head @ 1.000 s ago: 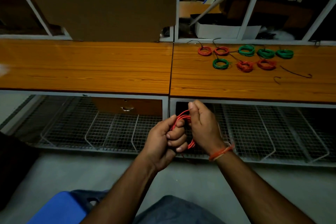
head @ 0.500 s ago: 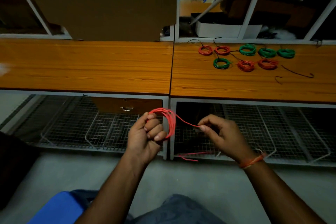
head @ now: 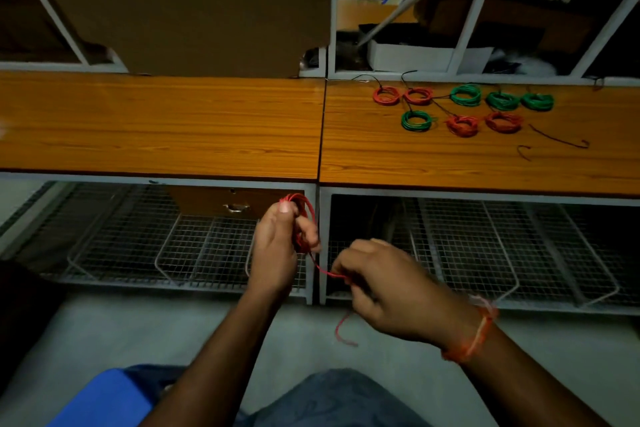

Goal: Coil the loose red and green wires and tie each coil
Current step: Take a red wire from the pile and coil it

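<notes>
My left hand (head: pixel 277 246) grips a red wire coil (head: pixel 304 215) upright in front of the bench edge, thumb on top. The coil's loose tail (head: pixel 325 270) runs down and right into the pinched fingers of my right hand (head: pixel 391 291), and its free end (head: pixel 341 329) dangles below that hand. On the right half of the wooden bench (head: pixel 173 128) lie several finished coils: red coils (head: pixel 386 95) and green coils (head: pixel 465 94) in two rows. Two short dark tie wires (head: pixel 557 137) lie just right of them.
Wire mesh baskets (head: pixel 207 246) hang under the bench, with a small wooden drawer (head: pixel 235 204) behind my left hand. A brown board (head: pixel 190 3) and white window frames (head: pixel 478 10) stand behind the bench. My knees and a blue stool (head: pixel 100 399) are at the bottom.
A second ago both hands were together on the coil. The right hand then pulled the tail out to the right, and now it has dropped lower and come back nearer to the coil.
</notes>
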Demonstrator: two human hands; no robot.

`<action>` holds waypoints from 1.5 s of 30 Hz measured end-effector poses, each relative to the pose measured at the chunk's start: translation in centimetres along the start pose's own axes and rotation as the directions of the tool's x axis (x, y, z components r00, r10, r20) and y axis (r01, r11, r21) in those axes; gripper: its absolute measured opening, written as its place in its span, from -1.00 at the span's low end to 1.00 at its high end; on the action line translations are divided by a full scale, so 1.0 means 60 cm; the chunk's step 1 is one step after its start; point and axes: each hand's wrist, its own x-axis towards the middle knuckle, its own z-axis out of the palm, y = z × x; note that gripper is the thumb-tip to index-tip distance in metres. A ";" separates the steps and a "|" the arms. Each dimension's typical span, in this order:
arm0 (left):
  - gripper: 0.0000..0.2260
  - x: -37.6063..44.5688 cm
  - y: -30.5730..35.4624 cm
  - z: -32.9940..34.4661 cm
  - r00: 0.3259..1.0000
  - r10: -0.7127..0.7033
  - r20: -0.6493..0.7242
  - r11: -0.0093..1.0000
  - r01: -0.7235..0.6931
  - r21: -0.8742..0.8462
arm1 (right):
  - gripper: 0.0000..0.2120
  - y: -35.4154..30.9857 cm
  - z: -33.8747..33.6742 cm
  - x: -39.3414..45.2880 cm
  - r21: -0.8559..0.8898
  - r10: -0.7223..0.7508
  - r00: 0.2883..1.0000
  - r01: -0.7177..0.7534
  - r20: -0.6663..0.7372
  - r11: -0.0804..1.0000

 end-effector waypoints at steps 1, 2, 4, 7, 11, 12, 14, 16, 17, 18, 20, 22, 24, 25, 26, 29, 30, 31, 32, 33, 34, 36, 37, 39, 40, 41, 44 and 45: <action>-0.73 -0.001 0.000 0.001 0.999 0.025 0.033 0.999 -0.027 0.038 | -0.80 -0.009 -0.009 -0.001 0.047 0.011 1.000 -0.011 0.004 0.999; -0.73 -0.003 0.002 0.002 0.997 0.046 0.066 0.996 -0.051 0.072 | -0.77 -0.018 -0.018 -0.001 0.104 0.021 1.000 -0.022 0.005 0.994; -0.73 -0.003 -0.001 -0.001 0.988 0.081 0.133 0.980 -0.104 0.169 | -0.72 -0.028 -0.029 -0.004 0.227 0.057 0.998 -0.046 -0.041 0.973; -0.71 0.001 -0.003 -0.013 0.979 0.079 0.188 0.946 -0.133 0.295 | -0.79 -0.024 -0.046 -0.007 0.245 0.107 0.986 -0.074 -0.127 0.967; -0.72 -0.004 -0.007 -0.026 0.966 -0.014 0.258 0.930 -0.082 0.358 | -0.93 0.000 -0.069 -0.003 0.017 -0.017 0.972 0.022 -0.235 1.000; -0.72 -0.006 -0.008 -0.027 0.961 -0.029 0.276 0.934 -0.072 0.350 | -0.92 0.003 -0.074 0.002 0.019 -0.055 0.966 0.062 -0.254 0.998; -0.71 -0.012 -0.014 -0.020 0.948 -0.051 0.315 0.958 -0.042 0.282 | -0.86 0.008 -0.080 0.013 0.045 -0.093 0.947 0.112 -0.307 0.993; -0.65 -0.018 -0.015 -0.012 0.944 -0.106 0.312 0.970 0.030 0.239 | -0.84 0.014 -0.083 0.026 0.087 -0.093 0.920 0.136 -0.380 0.987; -0.62 -0.020 -0.014 -0.011 0.945 -0.135 0.299 0.971 0.066 0.228 | -0.85 0.018 -0.084 0.031 0.111 -0.083 0.907 0.140 -0.412 0.984; -0.59 -0.021 -0.013 -0.011 0.943 -0.151 0.298 0.973 0.089 0.214 | -0.86 0.022 -0.083 0.035 0.144 -0.060 0.897 0.136 -0.439 0.980; -0.58 -0.020 -0.012 -0.015 0.930 -0.152 0.335 0.982 0.104 0.158 | -0.87 0.028 -0.079 0.039 0.240 0.008 0.885 0.117 -0.466 0.964; -0.64 -0.018 -0.012 -0.017 0.916 -0.164 0.366 0.986 0.163 0.034 | -0.88 0.035 -0.071 0.041 0.336 0.075 0.885 0.095 -0.460 0.937; -0.70 -0.017 -0.009 -0.019 0.901 -0.180 0.394 0.947 0.267 -0.178 | -0.85 0.048 -0.059 0.039 0.447 0.145 0.901 0.059 -0.409 0.893; -0.70 -0.016 -0.008 -0.021 0.896 -0.190 0.402 0.903 0.320 -0.286 | -0.82 0.057 -0.055 0.037 0.521 0.178 0.915 0.041 -0.362 0.853; -0.70 -0.014 -0.008 -0.024 0.893 -0.204 0.401 0.848 0.366 -0.383 | -0.79 0.066 -0.052 0.033 0.595 0.205 0.929 0.020 -0.308 0.804; -0.70 -0.006 -0.010 -0.040 0.889 -0.239 0.391 0.671 0.442 -0.595 | -0.70 0.088 -0.040 0.019 0.747 0.240 0.952 -0.020 -0.188 0.665; -0.69 -0.004 -0.011 -0.045 0.889 -0.240 0.390 0.627 0.449 -0.636 | -0.70 0.091 -0.035 0.016 0.766 0.240 0.955 -0.021 -0.175 0.643; -0.67 -0.003 -0.011 -0.047 0.888 -0.240 0.391 0.585 0.454 -0.672 | -0.70 0.093 -0.030 0.013 0.764 0.235 0.955 -0.014 -0.181 0.646; -0.66 -0.002 -0.010 -0.047 0.889 -0.244 0.388 0.544 0.457 -0.704 | -0.72 0.092 -0.023 0.013 0.744 0.227 0.955 -0.008 -0.193 0.668; -0.66 -0.001 -0.009 -0.045 0.890 -0.258 0.375 0.513 0.456 -0.728 | -0.73 0.090 -0.016 0.013 0.719 0.214 0.956 -0.006 -0.200 0.695; -0.66 0.000 -0.007 -0.043 0.893 -0.287 0.347 0.500 0.449 -0.741 | -0.75 0.087 -0.008 0.014 0.689 0.202 0.959 -0.010 -0.197 0.724; -0.68 0.005 -0.004 -0.040 0.893 -0.343 0.292 0.497 0.436 -0.751 | -0.78 0.080 0.006 0.016 0.624 0.172 0.969 -0.027 -0.175 0.781; -0.69 0.007 -0.003 -0.040 0.891 -0.360 0.277 0.493 0.434 -0.754 | -0.80 0.074 0.014 0.016 0.596 0.154 0.975 -0.028 -0.162 0.803; -0.69 0.011 -0.005 -0.043 0.881 -0.394 0.261 0.477 0.439 -0.762 | -0.79 0.062 0.027 0.015 0.541 0.112 0.982 -0.014 -0.149 0.841; -0.70 0.013 -0.006 -0.045 0.877 -0.406 0.258 0.465 0.441 -0.767 | -0.78 0.056 0.035 0.014 0.493 0.079 0.985 0.007 -0.153 0.870; -0.70 0.015 -0.006 -0.046 0.875 -0.414 0.252 0.457 0.439 -0.774 | -0.77 0.050 0.043 0.013 0.429 0.039 0.986 0.034 -0.159 0.903; -0.69 0.020 -0.006 -0.044 0.884 -0.423 0.202 0.461 0.401 -0.791 | -0.84 0.032 0.073 0.014 0.218 -0.075 0.973 0.124 -0.220 0.968; -0.69 0.021 -0.007 -0.044 0.890 -0.420 0.177 0.486 0.385 -0.785 | -0.83 0.024 0.084 0.016 0.181 -0.084 0.960 0.135 -0.265 0.974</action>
